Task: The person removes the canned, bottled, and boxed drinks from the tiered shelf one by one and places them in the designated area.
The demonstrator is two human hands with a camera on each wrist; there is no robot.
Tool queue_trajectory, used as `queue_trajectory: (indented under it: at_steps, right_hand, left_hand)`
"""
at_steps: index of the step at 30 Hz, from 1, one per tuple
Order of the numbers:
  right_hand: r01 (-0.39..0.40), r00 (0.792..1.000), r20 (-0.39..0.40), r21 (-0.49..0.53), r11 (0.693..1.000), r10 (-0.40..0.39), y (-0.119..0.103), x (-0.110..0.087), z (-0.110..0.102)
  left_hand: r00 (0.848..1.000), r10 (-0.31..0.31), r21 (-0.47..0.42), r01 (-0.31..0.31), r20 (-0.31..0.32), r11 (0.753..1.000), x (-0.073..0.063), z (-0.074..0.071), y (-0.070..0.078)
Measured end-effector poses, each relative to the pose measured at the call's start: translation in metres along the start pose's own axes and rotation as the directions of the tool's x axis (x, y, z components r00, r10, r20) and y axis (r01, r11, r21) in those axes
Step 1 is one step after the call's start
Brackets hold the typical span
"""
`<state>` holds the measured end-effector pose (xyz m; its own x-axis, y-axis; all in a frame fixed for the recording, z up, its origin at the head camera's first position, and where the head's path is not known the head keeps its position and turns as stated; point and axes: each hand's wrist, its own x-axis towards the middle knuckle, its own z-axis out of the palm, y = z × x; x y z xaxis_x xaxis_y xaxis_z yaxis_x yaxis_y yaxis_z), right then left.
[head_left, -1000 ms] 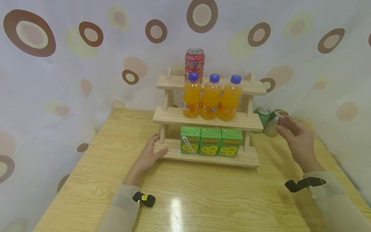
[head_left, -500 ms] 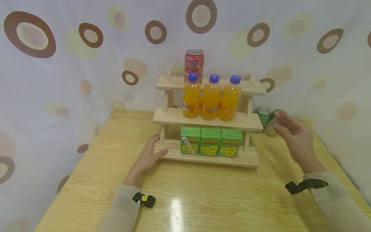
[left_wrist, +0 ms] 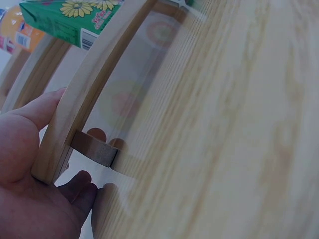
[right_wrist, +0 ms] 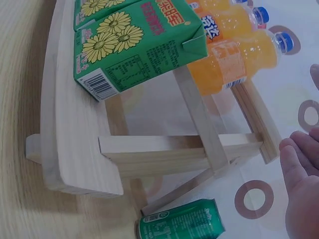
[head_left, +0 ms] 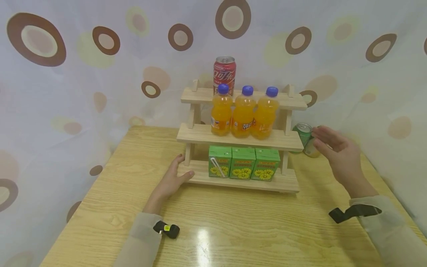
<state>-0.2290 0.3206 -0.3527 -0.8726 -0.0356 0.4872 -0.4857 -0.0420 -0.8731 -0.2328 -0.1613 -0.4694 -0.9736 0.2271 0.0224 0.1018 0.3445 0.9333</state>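
Observation:
A three-tier wooden shelf rack stands on the table. My left hand holds the left end of its bottom board, thumb on top and fingertips underneath. My right hand is raised at the rack's right side, fingers extended and nothing in its grasp. Behind its fingers in the head view are a green can and a second can, mostly hidden. The right wrist view shows the green can beyond the rack's legs.
On the rack sit a red cola can on top, three orange soda bottles in the middle and three green drink cartons at the bottom. A patterned curtain hangs right behind the wooden table.
My right hand has shifted slightly left and covers more of the second can. The left hand and the rack stay as they were.

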Motion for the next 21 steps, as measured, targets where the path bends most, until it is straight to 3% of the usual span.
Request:
queue_trajectory:
  at_steps: [9,15,21]
  right_hand:
    - [0.029,0.999,0.019,-0.071,0.997,-0.028,-0.016,0.01,0.013]
    - [0.017,0.999,0.042,-0.041,0.999,-0.015,-0.028,0.018,0.023]
    - [-0.004,0.999,0.052,-0.077,0.997,0.009,-0.039,0.025,0.033]
  left_hand:
    - [1.0,-0.012,0.017,0.013,-0.016,1.0,0.0,0.0,-0.003]
    - [1.0,-0.006,0.019,0.006,-0.012,1.0,0.0,-0.001,-0.001]
    - [1.0,-0.02,-0.01,0.021,0.015,1.0,-0.007,-0.002,0.02]
